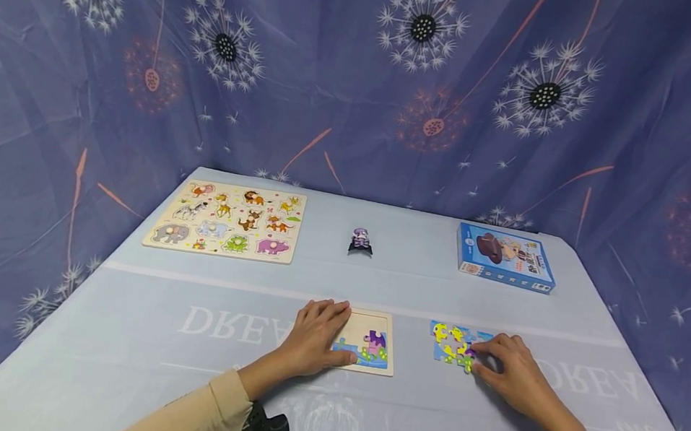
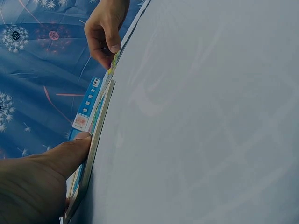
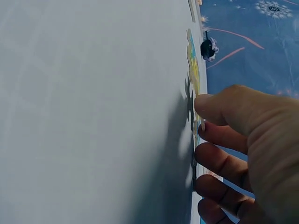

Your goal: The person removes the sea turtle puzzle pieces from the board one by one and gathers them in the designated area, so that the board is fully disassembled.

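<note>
A shallow wooden puzzle tray (image 1: 392,345) lies on the table with several joined jigsaw pieces (image 1: 375,353) in its lower and right part. My left hand (image 1: 317,339) rests over the tray's left side, fingers reaching to its far edge. Its thumb (image 2: 74,151) lies straight on the pieces near the front rim. To the right, loose jigsaw pieces (image 1: 450,342) in yellow, blue and green lie in a cluster. At their right side my right hand (image 1: 514,375) pinches a small puzzle piece (image 3: 202,125) between thumb and forefinger; its other fingers hang loosely curled.
Toward the back left lies a wooden animal peg board (image 1: 223,221). A small dark figure (image 1: 360,242) stands at the back middle, and a blue picture box (image 1: 506,257) lies at the back right. A patterned curtain (image 1: 337,76) hangs behind the table.
</note>
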A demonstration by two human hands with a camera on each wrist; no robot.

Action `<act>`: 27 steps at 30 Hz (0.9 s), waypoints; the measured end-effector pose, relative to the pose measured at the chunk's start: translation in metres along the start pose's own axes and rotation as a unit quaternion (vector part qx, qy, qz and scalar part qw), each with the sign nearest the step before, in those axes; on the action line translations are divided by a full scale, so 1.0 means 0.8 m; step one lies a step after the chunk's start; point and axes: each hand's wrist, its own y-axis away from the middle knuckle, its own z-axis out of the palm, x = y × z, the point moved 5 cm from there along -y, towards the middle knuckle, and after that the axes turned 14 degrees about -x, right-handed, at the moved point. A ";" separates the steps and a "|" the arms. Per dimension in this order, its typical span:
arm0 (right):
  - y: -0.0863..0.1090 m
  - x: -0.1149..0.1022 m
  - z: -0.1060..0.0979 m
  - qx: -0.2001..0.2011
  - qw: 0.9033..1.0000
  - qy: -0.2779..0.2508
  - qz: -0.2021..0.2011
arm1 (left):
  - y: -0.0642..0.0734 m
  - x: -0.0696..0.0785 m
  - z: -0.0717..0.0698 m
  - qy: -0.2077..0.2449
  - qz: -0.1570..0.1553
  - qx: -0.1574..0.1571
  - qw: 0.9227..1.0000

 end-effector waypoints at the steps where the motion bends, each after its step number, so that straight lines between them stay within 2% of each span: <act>1: 0.000 0.000 0.000 0.000 1.000 0.000 0.000 | 0.000 0.000 0.000 -0.001 0.000 0.000 1.000; 14: 0.001 0.002 0.002 -0.004 1.000 0.001 0.000 | -0.001 0.001 -0.001 -0.007 -0.005 -0.007 1.000; 18: 0.002 0.000 0.001 0.007 1.000 0.000 -0.005 | -0.001 0.001 -0.001 -0.009 -0.005 -0.007 1.000; 23: 0.000 -0.014 -0.003 0.044 0.999 -0.006 -0.026 | -0.002 0.001 -0.002 -0.006 -0.005 -0.008 1.000; 27: -0.008 -0.035 0.001 0.040 0.998 -0.024 -0.036 | -0.002 0.002 -0.003 -0.008 -0.004 -0.007 1.000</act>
